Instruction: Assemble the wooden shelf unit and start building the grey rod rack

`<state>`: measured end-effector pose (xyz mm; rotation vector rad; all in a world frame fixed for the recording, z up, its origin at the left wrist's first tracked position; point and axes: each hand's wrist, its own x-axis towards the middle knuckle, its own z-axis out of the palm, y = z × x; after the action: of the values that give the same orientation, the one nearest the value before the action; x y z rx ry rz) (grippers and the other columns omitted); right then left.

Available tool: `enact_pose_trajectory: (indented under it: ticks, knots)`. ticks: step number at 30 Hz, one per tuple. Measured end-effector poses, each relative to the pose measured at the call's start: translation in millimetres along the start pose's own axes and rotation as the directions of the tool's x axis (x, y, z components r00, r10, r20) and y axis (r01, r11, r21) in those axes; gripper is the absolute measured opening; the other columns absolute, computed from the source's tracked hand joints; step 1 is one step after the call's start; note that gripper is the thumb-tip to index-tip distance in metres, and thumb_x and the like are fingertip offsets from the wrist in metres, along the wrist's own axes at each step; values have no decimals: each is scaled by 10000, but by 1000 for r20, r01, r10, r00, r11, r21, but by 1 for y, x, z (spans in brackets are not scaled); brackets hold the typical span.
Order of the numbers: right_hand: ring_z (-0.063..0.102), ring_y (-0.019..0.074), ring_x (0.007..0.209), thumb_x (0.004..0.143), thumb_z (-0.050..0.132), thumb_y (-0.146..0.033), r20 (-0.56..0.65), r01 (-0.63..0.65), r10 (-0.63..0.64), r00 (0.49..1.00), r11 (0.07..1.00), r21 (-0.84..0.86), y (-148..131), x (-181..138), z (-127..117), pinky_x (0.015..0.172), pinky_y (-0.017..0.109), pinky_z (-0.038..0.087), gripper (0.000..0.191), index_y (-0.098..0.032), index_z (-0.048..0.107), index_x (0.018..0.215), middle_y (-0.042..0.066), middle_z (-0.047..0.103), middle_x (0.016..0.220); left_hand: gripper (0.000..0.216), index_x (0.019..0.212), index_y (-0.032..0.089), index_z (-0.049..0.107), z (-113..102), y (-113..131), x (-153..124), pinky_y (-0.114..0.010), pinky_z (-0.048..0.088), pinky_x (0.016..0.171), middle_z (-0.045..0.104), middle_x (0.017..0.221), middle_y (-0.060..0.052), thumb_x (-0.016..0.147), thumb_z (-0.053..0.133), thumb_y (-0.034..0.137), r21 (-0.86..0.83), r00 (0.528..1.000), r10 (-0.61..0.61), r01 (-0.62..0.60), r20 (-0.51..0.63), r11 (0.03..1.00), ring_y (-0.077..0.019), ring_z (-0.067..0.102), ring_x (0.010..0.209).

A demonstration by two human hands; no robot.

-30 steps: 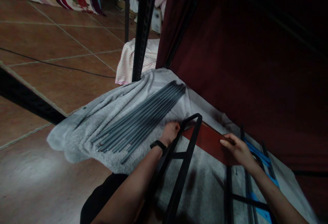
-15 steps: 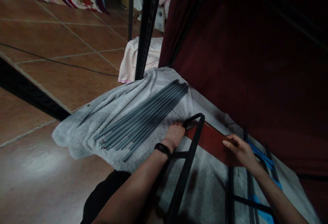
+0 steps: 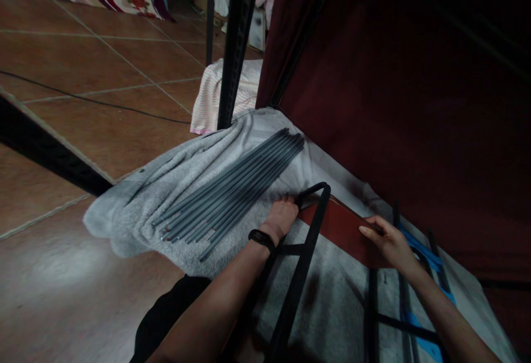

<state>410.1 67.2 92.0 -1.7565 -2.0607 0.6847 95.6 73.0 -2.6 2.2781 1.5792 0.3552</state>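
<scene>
My left hand (image 3: pixel 282 214), with a black band on the wrist, is closed around the rounded top corner of a black metal frame (image 3: pixel 309 241) that lies on a grey towel (image 3: pixel 136 208). My right hand (image 3: pixel 384 239) rests on the upper edge of a dark red fabric panel (image 3: pixel 338 229) fixed along the frame, fingers curled over it. Just left of my left hand lies a bundle of several grey metal rods (image 3: pixel 232 186), side by side on the towel.
A dark red fabric wall (image 3: pixel 394 103) rises on the right. Black metal posts (image 3: pixel 236 42) stand behind the towel, and a black bar (image 3: pixel 45 155) crosses the tiled floor at left. A pink striped cloth (image 3: pixel 213 94) lies beyond. Blue straps (image 3: pixel 418 252) run under the frame.
The view has shifted slightly. My left hand has slid a little up to the frame's rounded corner; my right hand stays on the red panel.
</scene>
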Motion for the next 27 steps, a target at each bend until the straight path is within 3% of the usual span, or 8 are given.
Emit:
enact_pose_trajectory:
  ticks: [7, 12, 22, 27]
  knots:
    - [651, 217, 789, 894, 700, -566, 8, 17, -17, 1000, 1000, 15, -3, 1, 0, 685, 309, 513, 314, -254, 683, 920, 13, 703, 845, 367, 1053, 90, 776, -1, -3, 2, -365, 573, 992, 762, 1152, -195, 1016, 414, 48, -85, 999, -24, 26, 23, 996, -272, 735, 1110]
    - [636, 218, 775, 897, 701, -548, 13, 10, -11, 1000, 1000, 27, -4, 1, 0, 669, 308, 511, 292, -258, 679, 917, 11, 688, 810, 272, 1048, 133, 776, 1, -15, 1, -362, 557, 1013, 777, 1095, -154, 997, 509, 118, -201, 997, -67, 71, 24, 977, -274, 735, 1085]
    - [634, 206, 743, 895, 702, -556, 15, 14, -15, 1000, 999, 51, -7, 1, 2, 634, 297, 515, 307, -250, 684, 917, 9, 690, 800, 355, 978, 121, 759, 3, -15, 2, -328, 555, 968, 778, 1040, -146, 1010, 409, 68, -230, 1000, -28, 27, 0, 973, -237, 732, 997]
    - [644, 208, 743, 894, 705, -560, 17, 3, -4, 1000, 997, 78, -7, 1, 3, 626, 295, 526, 316, -247, 689, 933, 13, 700, 803, 272, 966, 142, 762, 4, -20, 4, -307, 562, 931, 777, 1052, -115, 972, 498, 77, -263, 999, -39, 33, -17, 964, -221, 727, 972]
